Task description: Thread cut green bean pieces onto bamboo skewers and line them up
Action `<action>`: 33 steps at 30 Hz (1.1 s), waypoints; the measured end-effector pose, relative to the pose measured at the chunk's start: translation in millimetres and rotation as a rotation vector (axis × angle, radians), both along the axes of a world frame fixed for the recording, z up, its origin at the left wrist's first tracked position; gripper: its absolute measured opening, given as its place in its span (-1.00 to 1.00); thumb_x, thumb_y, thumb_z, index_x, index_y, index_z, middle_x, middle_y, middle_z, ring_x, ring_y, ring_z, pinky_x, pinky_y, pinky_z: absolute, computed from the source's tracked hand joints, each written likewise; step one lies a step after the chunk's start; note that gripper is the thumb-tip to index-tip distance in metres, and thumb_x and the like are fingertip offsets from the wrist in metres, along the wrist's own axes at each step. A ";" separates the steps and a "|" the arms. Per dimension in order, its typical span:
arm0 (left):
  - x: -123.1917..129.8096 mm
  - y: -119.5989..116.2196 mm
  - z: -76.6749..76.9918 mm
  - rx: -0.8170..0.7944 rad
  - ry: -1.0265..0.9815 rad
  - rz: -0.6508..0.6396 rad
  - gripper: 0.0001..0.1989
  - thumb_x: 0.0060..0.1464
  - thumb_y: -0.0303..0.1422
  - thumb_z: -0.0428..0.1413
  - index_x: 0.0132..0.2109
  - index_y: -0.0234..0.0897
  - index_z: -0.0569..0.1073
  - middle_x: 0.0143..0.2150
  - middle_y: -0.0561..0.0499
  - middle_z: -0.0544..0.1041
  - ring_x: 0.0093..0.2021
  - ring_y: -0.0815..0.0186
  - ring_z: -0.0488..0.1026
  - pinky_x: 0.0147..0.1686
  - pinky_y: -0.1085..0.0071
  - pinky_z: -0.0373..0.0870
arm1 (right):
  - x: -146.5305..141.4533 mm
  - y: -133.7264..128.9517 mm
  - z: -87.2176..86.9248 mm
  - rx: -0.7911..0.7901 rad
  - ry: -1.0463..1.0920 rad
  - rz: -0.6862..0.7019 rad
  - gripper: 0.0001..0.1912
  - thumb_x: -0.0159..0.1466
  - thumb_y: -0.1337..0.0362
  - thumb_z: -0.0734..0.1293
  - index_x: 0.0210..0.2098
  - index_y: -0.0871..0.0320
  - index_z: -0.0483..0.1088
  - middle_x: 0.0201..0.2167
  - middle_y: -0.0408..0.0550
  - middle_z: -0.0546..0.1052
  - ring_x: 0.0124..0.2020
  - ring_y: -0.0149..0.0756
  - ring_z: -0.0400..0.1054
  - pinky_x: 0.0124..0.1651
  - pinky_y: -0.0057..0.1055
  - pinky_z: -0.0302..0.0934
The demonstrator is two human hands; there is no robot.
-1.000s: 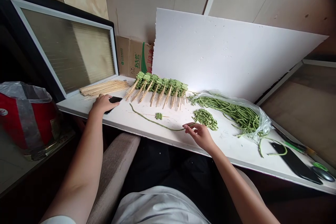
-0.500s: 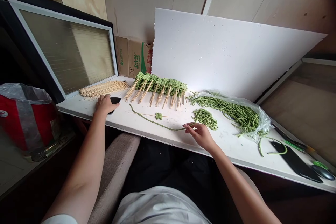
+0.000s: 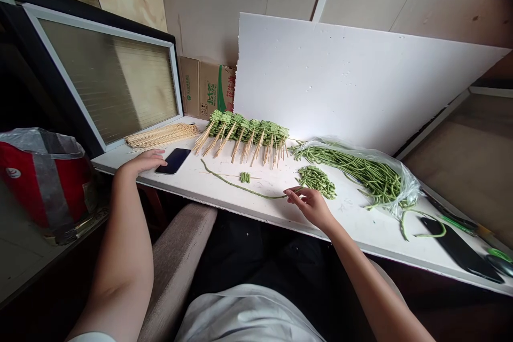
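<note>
My left hand (image 3: 147, 161) rests with its fingers apart at the left edge of a dark phone (image 3: 173, 161) lying flat on the table; nothing is gripped in it. Between the thumb and fingers of my right hand (image 3: 306, 203) is the right end of a long green bean (image 3: 240, 187), which curves leftward over the tabletop. Just behind the bean, short bean pieces (image 3: 245, 177) sit side by side on thin skewers. A pile of cut bean pieces (image 3: 316, 180) lies behind my right hand.
Skewered bean bundles (image 3: 256, 131) line the back, with bare skewers (image 3: 162, 135) to their left. Long beans (image 3: 356, 165) spill from a clear bag. At the right lie a black flat object (image 3: 463, 251) and a loose bean. A white board (image 3: 340, 80) leans behind.
My left hand has moved left off the phone, uncovering more of it. My right hand still holds the bean in nearly the same place; the view has shifted slightly.
</note>
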State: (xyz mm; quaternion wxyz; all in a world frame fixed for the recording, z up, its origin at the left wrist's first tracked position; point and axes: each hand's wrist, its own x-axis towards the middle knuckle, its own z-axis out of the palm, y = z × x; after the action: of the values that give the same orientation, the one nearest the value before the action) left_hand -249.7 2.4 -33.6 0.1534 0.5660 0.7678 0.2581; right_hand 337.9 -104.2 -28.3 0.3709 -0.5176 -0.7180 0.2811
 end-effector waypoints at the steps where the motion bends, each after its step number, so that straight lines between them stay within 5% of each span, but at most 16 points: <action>1: 0.5 -0.6 0.0 -0.033 -0.057 -0.014 -0.31 -0.16 -0.21 0.34 0.19 -0.22 0.57 0.10 -0.07 0.67 0.00 0.11 0.65 -0.05 0.41 0.55 | -0.4 -0.1 0.1 0.002 0.000 0.001 -0.45 0.34 -0.23 0.38 -0.43 0.13 0.63 -0.05 0.15 0.71 -0.22 -0.10 0.61 -0.32 -0.33 0.41; 4: 6.0 3.5 -3.3 -0.088 -0.141 0.015 -0.21 -0.19 -0.18 0.35 0.25 -0.28 0.52 0.19 -0.18 0.62 0.00 0.07 0.64 -0.04 0.35 0.55 | -1.7 -0.7 0.9 0.004 -0.010 -0.004 -0.45 0.34 -0.23 0.38 -0.44 0.12 0.63 -0.07 0.14 0.72 -0.22 -0.09 0.61 -0.35 -0.34 0.39; 8: 14.7 14.1 -11.0 0.000 -0.033 0.160 -0.37 0.02 -0.07 0.23 0.16 -0.35 0.56 0.14 -0.30 0.63 0.08 -0.08 0.60 0.13 0.17 0.48 | -2.6 -1.9 3.1 0.013 -0.021 0.002 -0.45 0.34 -0.23 0.38 -0.44 0.12 0.62 -0.10 0.14 0.72 -0.22 -0.08 0.61 -0.34 -0.33 0.39; 14: 14.8 14.8 -14.3 0.059 0.028 0.202 -0.46 0.21 -0.04 0.08 0.11 -0.37 0.59 0.16 -0.33 0.62 0.22 -0.18 0.51 0.26 0.08 0.40 | -2.0 -2.3 3.4 0.009 -0.011 -0.005 -0.44 0.33 -0.25 0.38 -0.43 0.12 0.62 -0.09 0.15 0.72 -0.24 -0.08 0.60 -0.35 -0.31 0.38; 18: 21.0 7.2 3.4 0.095 0.056 0.237 -0.45 0.22 -0.12 0.10 0.18 -0.46 0.54 0.13 -0.37 0.62 0.22 -0.16 0.51 0.29 0.05 0.37 | -1.2 -0.4 0.4 0.020 0.007 -0.019 -0.44 0.33 -0.24 0.39 -0.42 0.13 0.64 -0.06 0.15 0.71 -0.23 -0.08 0.61 -0.34 -0.31 0.40; 21: 40.5 -2.5 35.0 0.229 0.058 0.162 -0.53 0.26 -0.22 0.08 0.15 -0.48 0.56 0.08 -0.34 0.64 0.15 -0.11 0.55 0.25 0.08 0.41 | -0.2 0.8 -0.3 0.029 0.002 -0.033 -0.46 0.33 -0.23 0.40 -0.41 0.13 0.65 -0.04 0.16 0.71 -0.23 -0.09 0.61 -0.35 -0.32 0.38; 25: 100.1 -23.6 86.4 0.394 0.031 -0.031 -0.62 0.32 -0.20 0.08 0.09 -0.31 0.60 0.04 -0.13 0.68 0.02 0.13 0.60 0.15 0.28 0.47 | -0.1 -0.8 2.5 -0.019 0.095 -0.053 -0.52 0.28 -0.18 0.48 -0.20 0.13 0.66 -0.23 0.13 0.72 -0.30 -0.10 0.60 -0.40 -0.33 0.36; 28: 174.6 -45.8 109.0 0.544 -0.109 -0.334 -0.62 0.35 -0.15 0.07 0.05 -0.33 0.62 0.01 -0.15 0.68 -0.02 0.14 0.58 0.08 0.27 0.50 | -2.8 -5.0 7.0 -0.064 0.215 -0.040 -0.53 0.22 -0.15 0.55 -0.16 0.14 0.63 -0.30 0.12 0.71 -0.25 -0.06 0.61 -0.42 -0.35 0.38; 33: 302.5 -82.4 89.3 0.329 -0.211 -0.914 -0.61 0.34 -0.08 0.16 0.06 -0.28 0.63 0.07 -0.14 0.65 0.02 0.15 0.57 0.02 0.29 0.47 | -9.9 -13.4 17.8 -0.044 0.359 0.002 -0.57 0.20 -0.11 0.59 -0.22 0.12 0.58 -0.31 0.10 0.70 -0.33 -0.14 0.58 -0.39 -0.33 0.43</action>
State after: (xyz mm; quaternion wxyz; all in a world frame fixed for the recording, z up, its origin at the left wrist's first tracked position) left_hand 52.8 -80.0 55.7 0.2363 0.8322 0.3708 0.3379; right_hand 328.1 -117.6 -10.5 0.4812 -0.4667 -0.6344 0.3851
